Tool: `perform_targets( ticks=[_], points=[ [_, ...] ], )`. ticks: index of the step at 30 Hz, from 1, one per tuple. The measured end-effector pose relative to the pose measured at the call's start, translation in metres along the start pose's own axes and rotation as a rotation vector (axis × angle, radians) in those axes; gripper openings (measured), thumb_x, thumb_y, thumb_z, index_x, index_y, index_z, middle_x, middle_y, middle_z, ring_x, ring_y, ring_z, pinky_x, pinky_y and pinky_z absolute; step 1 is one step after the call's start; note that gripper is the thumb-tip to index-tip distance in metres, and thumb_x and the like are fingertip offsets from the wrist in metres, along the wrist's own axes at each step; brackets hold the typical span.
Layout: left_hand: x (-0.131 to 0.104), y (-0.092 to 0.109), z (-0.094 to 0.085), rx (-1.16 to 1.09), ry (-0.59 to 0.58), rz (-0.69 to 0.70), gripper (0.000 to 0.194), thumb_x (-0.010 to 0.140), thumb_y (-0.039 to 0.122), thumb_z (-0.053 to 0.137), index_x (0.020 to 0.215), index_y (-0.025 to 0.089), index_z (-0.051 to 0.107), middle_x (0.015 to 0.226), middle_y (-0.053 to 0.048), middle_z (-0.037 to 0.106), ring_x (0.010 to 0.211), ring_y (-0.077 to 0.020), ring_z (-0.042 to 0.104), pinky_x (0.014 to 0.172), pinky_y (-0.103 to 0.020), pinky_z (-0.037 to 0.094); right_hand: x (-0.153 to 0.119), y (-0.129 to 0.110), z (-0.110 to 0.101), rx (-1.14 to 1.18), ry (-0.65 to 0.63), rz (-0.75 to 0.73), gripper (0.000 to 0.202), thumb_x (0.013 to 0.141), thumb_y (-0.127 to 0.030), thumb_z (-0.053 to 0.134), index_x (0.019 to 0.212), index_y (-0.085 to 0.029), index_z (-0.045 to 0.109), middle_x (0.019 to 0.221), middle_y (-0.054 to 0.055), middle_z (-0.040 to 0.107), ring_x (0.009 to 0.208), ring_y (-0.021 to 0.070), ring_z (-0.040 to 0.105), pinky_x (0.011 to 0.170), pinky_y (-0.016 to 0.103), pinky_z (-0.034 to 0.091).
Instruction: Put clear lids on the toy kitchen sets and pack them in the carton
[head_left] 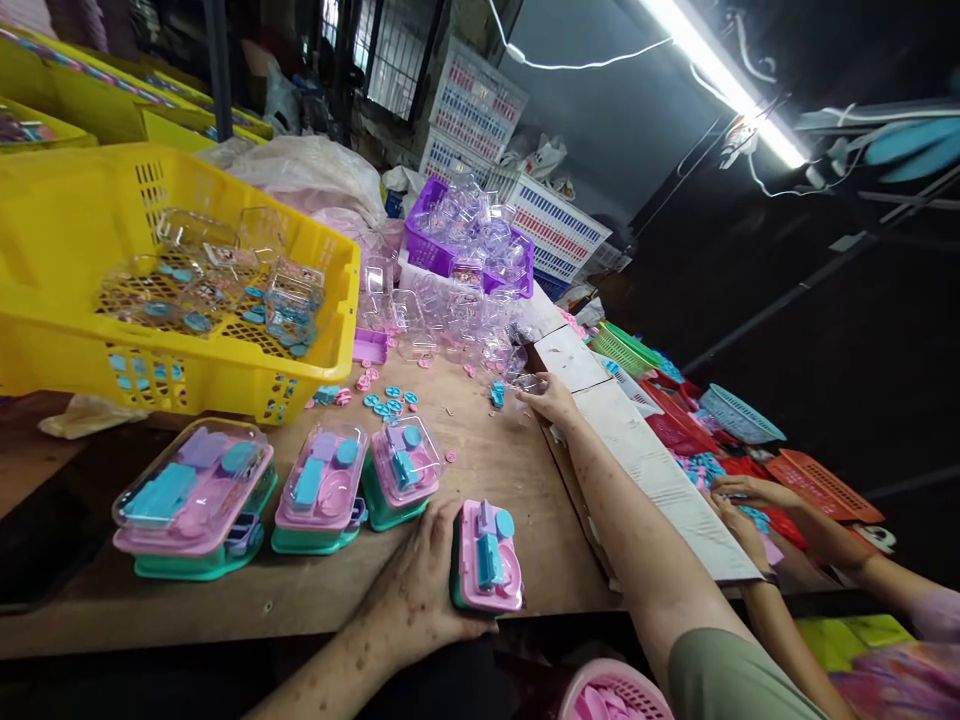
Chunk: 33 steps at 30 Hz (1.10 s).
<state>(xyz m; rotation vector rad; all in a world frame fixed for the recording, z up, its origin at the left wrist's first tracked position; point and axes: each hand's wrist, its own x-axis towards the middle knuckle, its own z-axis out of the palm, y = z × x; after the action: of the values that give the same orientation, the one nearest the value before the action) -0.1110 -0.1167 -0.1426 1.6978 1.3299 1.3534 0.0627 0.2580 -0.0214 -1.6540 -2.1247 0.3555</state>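
Note:
My left hand [420,590] grips a small toy set [487,558] with a pink tray and teal base, uncovered, at the near edge of the wooden table [495,470]. My right hand [547,398] reaches far forward and its fingers close on a clear plastic lid [525,382] at the edge of a heap of clear lids [442,320]. Three finished sets with clear lids [195,495] [322,488] [401,470] stand in a row left of the held one.
A yellow basket [67,300] with clear lids and blue pieces sits far left. A purple basket [431,250] of lids stands behind the heap. Loose pink and blue pieces [386,400] lie mid-table. Another person's hands [739,500] work at right among coloured baskets [817,480].

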Motion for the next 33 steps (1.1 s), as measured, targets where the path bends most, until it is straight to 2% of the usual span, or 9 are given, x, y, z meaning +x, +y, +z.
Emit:
perform_targets(
  ticks=[3, 6, 8, 12, 14, 17, 25, 30, 33],
  points=[
    [0.0, -0.002, 0.0, 0.002, 0.008, 0.046, 0.132, 0.061, 0.026, 0.113, 0.167, 0.031, 0.034, 0.163, -0.017, 0.058, 0.155, -0.0455, 0.06, 0.133, -0.067, 0.05, -0.017, -0.004, -0.015, 0.099, -0.049, -0.099, 0.086, 0.073, -0.053, 0.096, 0.147, -0.018, 0.072, 0.152, 0.02, 0.061, 0.141, 0.0384, 0.066, 0.13, 0.056, 0.049],
    [0.0, -0.004, 0.0, 0.017, 0.019, 0.066, 0.133, 0.061, 0.028, 0.114, 0.167, 0.03, 0.035, 0.162, -0.018, 0.06, 0.154, -0.0465, 0.061, 0.132, -0.069, 0.051, -0.049, -0.011, -0.035, 0.214, -0.14, -0.23, 0.11, 0.067, -0.066, 0.099, 0.163, -0.028, 0.062, 0.158, 0.015, 0.056, 0.145, 0.0372, 0.064, 0.127, 0.057, 0.052],
    [0.0, -0.005, 0.0, 0.031, 0.021, 0.072, 0.133, 0.061, 0.03, 0.114, 0.167, 0.03, 0.035, 0.16, -0.018, 0.061, 0.152, -0.0465, 0.063, 0.13, -0.069, 0.053, -0.082, -0.019, -0.051, 0.329, -0.257, -0.344, 0.121, 0.068, -0.072, 0.101, 0.172, -0.034, 0.051, 0.161, 0.015, 0.058, 0.148, 0.0372, 0.063, 0.125, 0.057, 0.055],
    [-0.001, -0.007, 0.002, 0.057, 0.045, 0.108, 0.126, 0.065, 0.037, 0.113, 0.166, 0.028, 0.037, 0.159, -0.019, 0.062, 0.151, -0.0464, 0.063, 0.13, -0.07, 0.053, -0.166, -0.041, -0.081, 0.418, -0.506, -0.583, 0.102, 0.085, -0.065, 0.1, 0.172, -0.043, 0.053, 0.174, 0.012, 0.051, 0.162, 0.0391, 0.053, 0.135, 0.059, 0.046],
    [0.0, -0.009, 0.003, 0.069, 0.052, 0.121, 0.126, 0.067, 0.044, 0.112, 0.166, 0.027, 0.036, 0.16, -0.02, 0.06, 0.154, -0.0467, 0.061, 0.132, -0.07, 0.051, -0.203, -0.053, -0.092, 0.344, -0.547, -0.634, 0.1, 0.085, -0.061, 0.102, 0.172, -0.045, 0.056, 0.177, 0.008, 0.049, 0.167, 0.0403, 0.046, 0.139, 0.058, 0.041],
    [0.0, -0.013, 0.003, 0.083, 0.039, 0.125, 0.127, 0.069, 0.049, 0.111, 0.167, 0.027, 0.033, 0.162, -0.021, 0.058, 0.156, -0.0475, 0.058, 0.133, -0.071, 0.049, -0.239, -0.067, -0.101, 0.356, -0.572, -0.625, 0.114, 0.084, -0.062, 0.103, 0.18, -0.046, 0.043, 0.178, 0.009, 0.051, 0.164, 0.0411, 0.05, 0.134, 0.058, 0.049],
    [0.001, -0.007, 0.001, 0.14, 0.047, 0.124, 0.124, 0.073, 0.054, 0.106, 0.168, 0.023, 0.031, 0.166, -0.024, 0.055, 0.162, -0.0473, 0.053, 0.136, -0.068, 0.046, -0.271, -0.09, -0.082, 0.062, -0.47, -0.795, 0.098, 0.091, -0.052, 0.097, 0.175, -0.036, 0.05, 0.158, 0.015, 0.054, 0.153, 0.04, 0.055, 0.13, 0.061, 0.053],
    [-0.001, -0.002, 0.004, 0.227, 0.065, 0.094, 0.134, 0.076, 0.057, 0.103, 0.172, 0.017, 0.019, 0.173, -0.03, 0.046, 0.166, -0.05, 0.046, 0.136, -0.07, 0.041, -0.292, -0.099, -0.053, 0.034, -0.466, -0.757, 0.085, 0.099, -0.055, 0.084, 0.172, -0.035, 0.046, 0.17, 0.016, 0.043, 0.167, 0.0415, 0.041, 0.132, 0.066, 0.05],
    [-0.002, -0.001, 0.006, 0.239, 0.073, 0.085, 0.126, 0.082, 0.057, 0.098, 0.172, 0.016, 0.02, 0.172, -0.03, 0.047, 0.166, -0.0492, 0.045, 0.137, -0.069, 0.039, -0.304, -0.102, -0.036, 0.052, -0.327, -0.714, 0.059, 0.11, -0.057, 0.069, 0.16, -0.03, 0.055, 0.155, 0.016, 0.061, 0.154, 0.038, 0.056, 0.128, 0.063, 0.054]
  ],
)
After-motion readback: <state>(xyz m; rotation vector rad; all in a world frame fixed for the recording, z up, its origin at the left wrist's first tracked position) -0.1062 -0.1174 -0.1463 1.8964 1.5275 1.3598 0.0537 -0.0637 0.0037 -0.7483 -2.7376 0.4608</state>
